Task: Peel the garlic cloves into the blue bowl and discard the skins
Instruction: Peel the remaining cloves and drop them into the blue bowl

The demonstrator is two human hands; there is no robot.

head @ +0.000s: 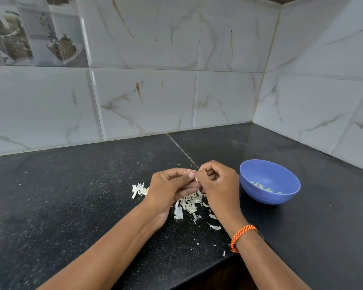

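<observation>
My left hand and my right hand meet fingertip to fingertip above the black counter. Between them they pinch a small garlic clove, mostly hidden by the fingers, with a bit of pale skin showing. Directly under the hands lies a pile of white garlic skins, and a smaller clump of skins sits to the left of my left hand. The blue bowl stands just right of my right hand and holds several peeled cloves at its bottom.
The black speckled counter runs into a corner of marble-look tiled walls at the back and right. Its front edge passes under my forearms. An orange braided band circles my right wrist.
</observation>
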